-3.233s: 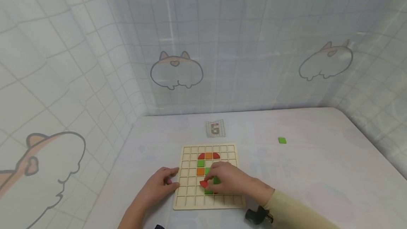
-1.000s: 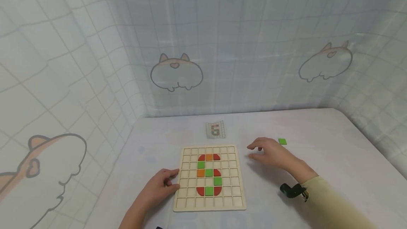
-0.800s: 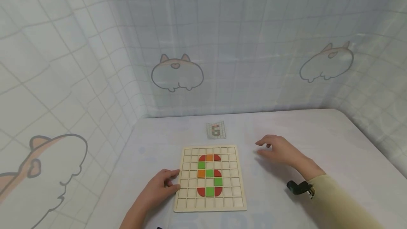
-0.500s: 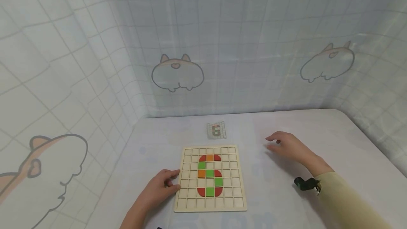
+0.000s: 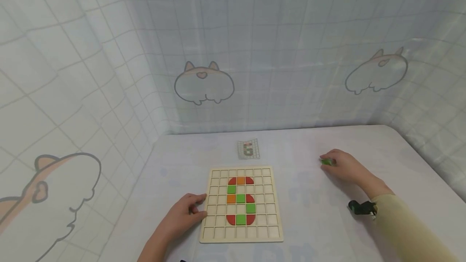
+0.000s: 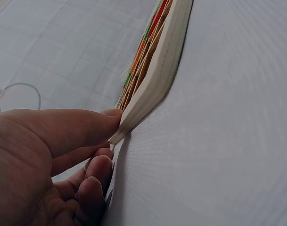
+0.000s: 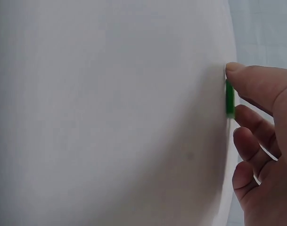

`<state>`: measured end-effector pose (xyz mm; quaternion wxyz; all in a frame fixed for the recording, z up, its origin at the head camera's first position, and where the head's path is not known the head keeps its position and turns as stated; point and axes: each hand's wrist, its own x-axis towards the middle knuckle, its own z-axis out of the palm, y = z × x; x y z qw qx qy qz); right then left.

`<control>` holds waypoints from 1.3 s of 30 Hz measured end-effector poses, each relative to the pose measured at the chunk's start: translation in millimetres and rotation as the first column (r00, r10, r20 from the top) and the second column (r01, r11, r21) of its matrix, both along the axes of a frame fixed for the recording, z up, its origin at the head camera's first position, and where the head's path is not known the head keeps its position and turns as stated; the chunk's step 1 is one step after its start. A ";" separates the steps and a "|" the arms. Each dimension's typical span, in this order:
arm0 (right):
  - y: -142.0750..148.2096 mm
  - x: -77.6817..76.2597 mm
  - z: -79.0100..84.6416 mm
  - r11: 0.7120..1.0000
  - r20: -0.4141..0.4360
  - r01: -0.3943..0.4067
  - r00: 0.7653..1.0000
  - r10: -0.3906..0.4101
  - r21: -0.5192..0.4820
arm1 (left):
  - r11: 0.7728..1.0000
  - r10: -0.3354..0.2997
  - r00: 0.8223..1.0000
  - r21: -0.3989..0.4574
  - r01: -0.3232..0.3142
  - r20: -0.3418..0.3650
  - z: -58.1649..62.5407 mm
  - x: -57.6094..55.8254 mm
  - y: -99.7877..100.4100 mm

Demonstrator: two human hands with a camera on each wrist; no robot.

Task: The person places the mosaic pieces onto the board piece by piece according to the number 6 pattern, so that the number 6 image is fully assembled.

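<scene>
A pale wooden grid board (image 5: 215,233) lies on the table in the head view, with red, orange and green pieces set in its middle cells. My left hand (image 5: 182,215) rests at its left side, index finger and thumb apart and touching the edge. The left wrist view shows the thumb (image 6: 94,126) at the board's side wall (image 6: 157,75). Over to the right, my right hand (image 5: 344,167) has thumb and index finger around a green square tile (image 5: 328,162). Seen edge-on in the right wrist view, the tile (image 7: 230,99) sits between those fingertips, low at the table surface.
Behind the board lies a small patterned sheet (image 5: 248,149) with a gridded figure on it. A black device (image 5: 361,208) is strapped at the right wrist. Hanging sheets with a grid print (image 5: 273,72) enclose the table's back and sides.
The right hand set a red rounded piece in the board's lower row, then moved right to the green tile and closed its fingers around it. The left hand has stayed at the board's edge.
</scene>
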<state>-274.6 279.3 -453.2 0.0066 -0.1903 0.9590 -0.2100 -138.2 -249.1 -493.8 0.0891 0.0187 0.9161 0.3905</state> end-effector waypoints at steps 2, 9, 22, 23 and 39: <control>2.3 0.5 -0.1 1.000 -0.002 0.001 1.000 -0.001 0.003 | 1.000 0.001 1.000 0.003 -0.001 -0.001 0.8 0.4 0.4; 5.7 -2.5 -0.2 1.000 0.001 0.016 1.000 -0.016 0.016 | 1.000 0.004 1.000 0.007 -0.004 -0.005 1.9 1.0 1.3; 0.2 -5.7 0.3 0.997 0.009 0.023 1.000 -0.024 0.080 | 1.000 0.024 1.000 0.000 -0.024 0.006 0.7 1.2 0.1; -1.0 -5.2 0.5 0.996 0.007 0.018 1.000 -0.019 0.084 | 1.000 0.023 1.000 -0.003 -0.023 0.006 0.6 1.4 0.0; -63.1 13.9 9.0 0.992 -0.086 -0.106 0.990 0.111 0.062 | 1.000 0.006 1.000 -0.019 -0.006 -0.001 0.6 -0.1 0.7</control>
